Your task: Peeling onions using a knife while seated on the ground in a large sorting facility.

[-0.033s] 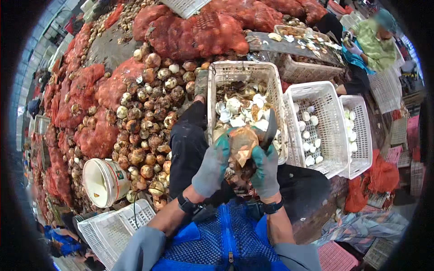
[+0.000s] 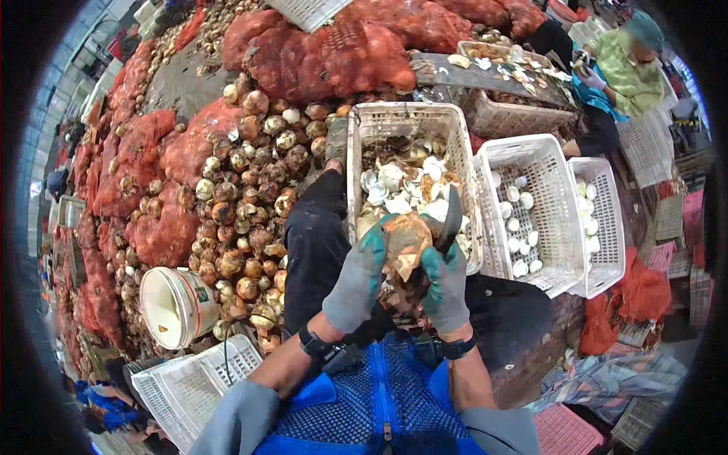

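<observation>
Left hand [image 2: 359,280] holding bulb [image 2: 408,241], peelings crate [image 2: 409,111], white bulbs [image 2: 506,210] in 2 crates [image 2: 560,214]

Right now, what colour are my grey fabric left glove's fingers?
Left glove's fingers: green, best in head view.

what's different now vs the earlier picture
Very little: the curved grey metal knife in the grey-green gloved right hand seems turned slightly, direction unclear. Nothing was visibly grasped or released. The grey-green gloved left hand still holds the round brown-skinned bulb; the white plastic crate of peelings stayed put.
</observation>
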A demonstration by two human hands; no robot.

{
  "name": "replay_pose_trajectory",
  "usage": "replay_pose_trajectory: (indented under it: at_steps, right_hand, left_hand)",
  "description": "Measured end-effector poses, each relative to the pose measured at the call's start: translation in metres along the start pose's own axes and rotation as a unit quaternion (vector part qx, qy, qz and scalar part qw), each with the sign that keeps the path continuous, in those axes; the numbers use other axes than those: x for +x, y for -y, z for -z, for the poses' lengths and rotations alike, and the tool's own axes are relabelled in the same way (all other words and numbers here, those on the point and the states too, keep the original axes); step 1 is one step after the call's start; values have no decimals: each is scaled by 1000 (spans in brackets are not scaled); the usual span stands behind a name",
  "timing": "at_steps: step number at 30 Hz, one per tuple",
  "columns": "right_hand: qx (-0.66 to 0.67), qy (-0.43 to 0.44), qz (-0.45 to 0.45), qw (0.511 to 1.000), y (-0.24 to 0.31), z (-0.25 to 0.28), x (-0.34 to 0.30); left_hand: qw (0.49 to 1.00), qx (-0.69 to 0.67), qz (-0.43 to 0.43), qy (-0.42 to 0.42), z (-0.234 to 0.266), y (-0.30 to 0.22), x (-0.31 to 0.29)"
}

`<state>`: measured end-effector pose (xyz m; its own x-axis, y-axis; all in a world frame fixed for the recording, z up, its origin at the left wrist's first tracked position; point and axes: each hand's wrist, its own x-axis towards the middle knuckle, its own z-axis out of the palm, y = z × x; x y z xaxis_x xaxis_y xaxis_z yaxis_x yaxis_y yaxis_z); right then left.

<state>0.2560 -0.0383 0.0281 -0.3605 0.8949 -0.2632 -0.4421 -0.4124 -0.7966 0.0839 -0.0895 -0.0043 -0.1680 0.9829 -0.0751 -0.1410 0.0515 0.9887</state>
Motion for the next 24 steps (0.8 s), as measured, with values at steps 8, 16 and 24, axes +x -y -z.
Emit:
replay_pose_trajectory:
  at_steps: [8,16,24]
  right_hand:
    - [-211,-23,-52,976,18,34,-14]
    - [-257,-123,135,949,-52,66,-3]
    - [-356,-57,36,932,-10,57,-33]
  left_hand:
    - [999,9,33,-20,-29,-33,-14]
    - [981,-152,121,-6,-48,-5,-14]
    - [966,-237,99,-37,-43,-1,-13]
